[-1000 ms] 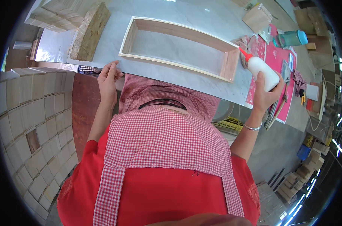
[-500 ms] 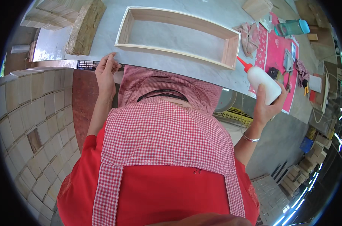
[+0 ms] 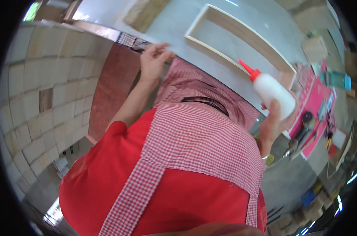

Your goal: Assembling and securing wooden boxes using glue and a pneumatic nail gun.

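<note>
My right hand (image 3: 273, 124) is wrapped round a white squeeze bottle (image 3: 273, 94) with a red pointed nozzle, tilted up to the left. Its tip overlaps, in the picture, the near side of a pale rectangular wooden frame (image 3: 215, 50); whether it touches cannot be told. The frame lies on the grey tabletop (image 3: 174, 29), with the tabletop showing through its middle. At the table's near edge, left of the frame, my left hand (image 3: 154, 65) has its fingers loosely bent and apart, with nothing visible in them.
Stacked wooden pieces (image 3: 60, 86) rise on the left. A fibrous board block (image 3: 147, 13) sits on the table's far left. To the right are a pink printed sheet (image 3: 310, 102) with tools, a crumpled cloth (image 3: 303, 76) and a teal bottle (image 3: 335, 80).
The view has swung, so table and frame appear tilted and farther right. The bottle's nozzle has moved from beside the frame's right end to over its near side. My left hand's fingers have spread.
</note>
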A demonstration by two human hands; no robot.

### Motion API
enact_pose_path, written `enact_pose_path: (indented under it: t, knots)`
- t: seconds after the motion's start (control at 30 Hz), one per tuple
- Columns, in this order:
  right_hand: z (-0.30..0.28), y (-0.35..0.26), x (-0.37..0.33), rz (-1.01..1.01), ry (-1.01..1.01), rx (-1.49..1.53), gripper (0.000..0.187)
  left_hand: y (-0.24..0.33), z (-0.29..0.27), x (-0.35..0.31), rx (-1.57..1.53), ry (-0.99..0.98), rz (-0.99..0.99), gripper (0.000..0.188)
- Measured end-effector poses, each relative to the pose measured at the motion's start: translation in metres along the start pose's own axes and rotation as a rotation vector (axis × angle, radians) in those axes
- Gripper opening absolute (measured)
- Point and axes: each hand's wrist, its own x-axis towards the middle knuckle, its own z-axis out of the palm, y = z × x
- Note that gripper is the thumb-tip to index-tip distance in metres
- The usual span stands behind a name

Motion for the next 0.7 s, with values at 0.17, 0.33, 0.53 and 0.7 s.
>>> enact_pose_path:
  t: [0.17, 0.33, 0.53, 0.7]
  knots:
    - [0.089, 0.012, 0.016, -0.252, -0.218, -0.105, 0.05, 0.0, -0.03, -0.006, -0.08, 0.058, -0.101, 0.02]
    - [0.113, 0.013, 0.022, -0.271, -0.315, -0.122, 0.047, 0.0, -0.048, -0.01, -0.06, 0.131, -0.165, 0.019]
    - [0.102, 0.009, 0.021, -0.296, -0.306, -0.179, 0.047, -0.006, -0.043, -0.005, -0.064, 0.088, -0.159, 0.018]
    - [0.07, 0.003, 0.016, -0.302, -0.224, -0.268, 0.047, -0.007, -0.031, 0.003, -0.038, 0.04, -0.135, 0.017]
